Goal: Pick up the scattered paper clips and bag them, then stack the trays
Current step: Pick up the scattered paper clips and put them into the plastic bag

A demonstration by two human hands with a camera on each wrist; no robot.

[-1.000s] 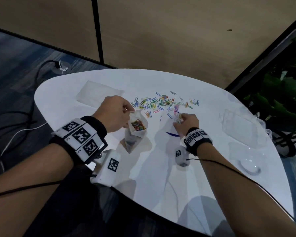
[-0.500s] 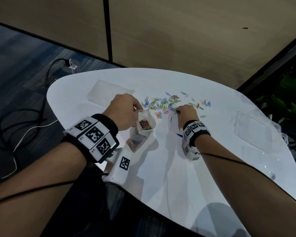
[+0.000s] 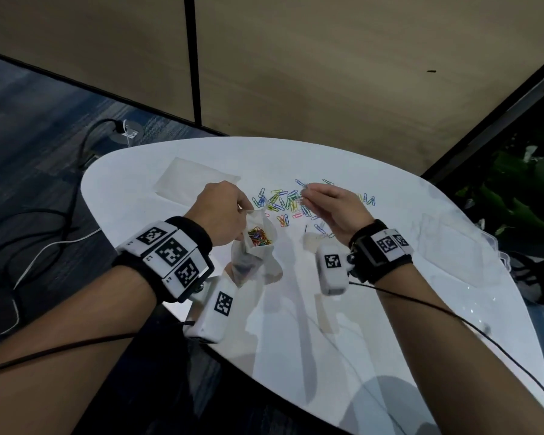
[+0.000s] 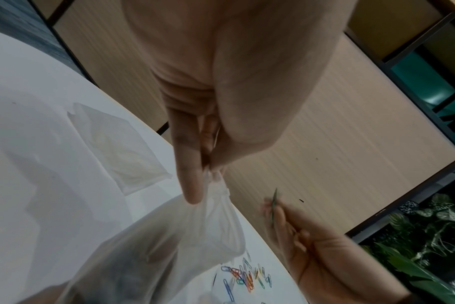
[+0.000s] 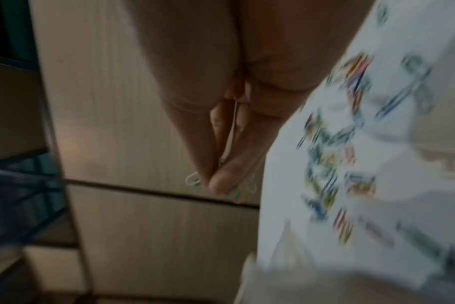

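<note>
Several coloured paper clips [image 3: 291,204] lie scattered on the white table [image 3: 343,324], also seen in the left wrist view as paper clips [image 4: 244,276]. My left hand [image 3: 223,211] pinches the rim of a small clear bag [image 3: 255,249] that holds several clips and stands open; the bag [image 4: 148,242] fills the lower left wrist view. My right hand [image 3: 327,205] is raised above the pile and pinches a few paper clips [image 5: 195,181] between thumb and fingertips [image 5: 221,181]. Clear plastic trays [image 3: 453,243] lie at the table's right.
A second flat clear bag [image 3: 195,183] lies at the table's far left. Cables [image 3: 44,240] run over the dark carpet on the left. A beige partition wall [image 3: 327,73] stands behind the table, and green plants [image 3: 522,196] to the right.
My right hand has lifted off the table with clips pinched in its fingers and turned toward the bag. The left hand keeps holding the bag open.
</note>
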